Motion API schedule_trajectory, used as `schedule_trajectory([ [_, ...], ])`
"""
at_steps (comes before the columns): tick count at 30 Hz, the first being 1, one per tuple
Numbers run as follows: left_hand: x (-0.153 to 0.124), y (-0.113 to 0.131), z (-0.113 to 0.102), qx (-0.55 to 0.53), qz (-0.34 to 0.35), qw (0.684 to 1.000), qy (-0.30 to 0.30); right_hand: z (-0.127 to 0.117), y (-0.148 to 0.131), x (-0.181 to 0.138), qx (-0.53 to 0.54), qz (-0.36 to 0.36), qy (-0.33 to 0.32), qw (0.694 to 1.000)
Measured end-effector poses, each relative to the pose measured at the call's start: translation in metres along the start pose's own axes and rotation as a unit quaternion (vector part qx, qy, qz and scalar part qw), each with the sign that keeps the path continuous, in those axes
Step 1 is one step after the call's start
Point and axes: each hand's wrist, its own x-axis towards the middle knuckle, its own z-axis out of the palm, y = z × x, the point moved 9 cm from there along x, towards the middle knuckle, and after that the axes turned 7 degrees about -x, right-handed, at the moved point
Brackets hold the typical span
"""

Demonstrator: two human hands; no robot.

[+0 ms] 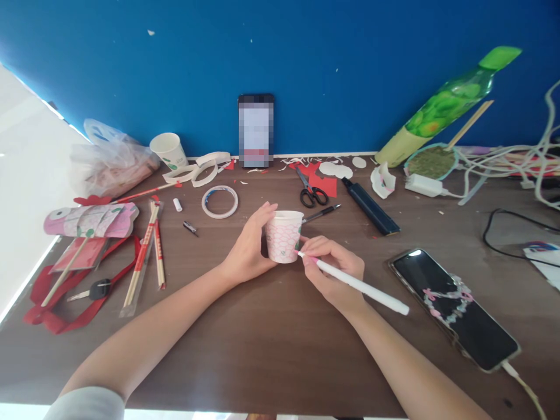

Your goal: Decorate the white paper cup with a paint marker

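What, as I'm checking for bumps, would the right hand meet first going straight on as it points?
Likely the pink-patterned cup: the right hand aims its pen at the cup's side; contact is unclear.

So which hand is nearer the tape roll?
Left. The left hand, around the paper cup, is just right of the tape roll and nearer the camera; the right hand, holding the white pen, is farther off, on the cup's right.
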Motion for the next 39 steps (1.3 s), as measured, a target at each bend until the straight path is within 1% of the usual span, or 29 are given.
schedule_trajectory([
  [5, 0.0001, -0.0003, 0.0006, -0.001, -0.002, 1.0, -0.002, 0.0002, 0.002, 0.0001, 0.007, 0.011, -0.002, 1.0],
  [10, 0.0, 0.0009, 0.0001, 0.002, 0.005, 1.0, -0.001, -0.0009, 0.0011, 0.0009, 0.012, 0.003, 0.004, 1.0],
  [15, -0.0009, -0.0019, 0.001, 0.002, -0.002, 1.0, -0.004, -0.0008, 0.0027, 0.0016, 0.013, 0.017, -0.001, 1.0],
  [20, -0.0004, -0.0005, 0.0005, 0.003, 0.003, 1.0, -0.002, -0.001, 0.0022, 0.0017, 0.018, 0.013, -0.003, 1.0],
  [27, -0.0001, 0.0024, 0.0001, -0.001, 0.015, 1.0, -0.001, -0.0052, 0.0077, 0.0, 0.029, 0.041, 0.021, 0.999],
  [33, 0.0004, 0.0037, 0.0002, 0.003, 0.02, 1.0, -0.004, -0.0035, 0.0073, -0.0001, 0.019, 0.035, 0.011, 0.999],
  [39, 0.0005, 0.0027, 0.0005, 0.01, 0.014, 1.0, -0.006, -0.0041, 0.0089, 0.0003, 0.024, 0.034, 0.015, 0.999],
])
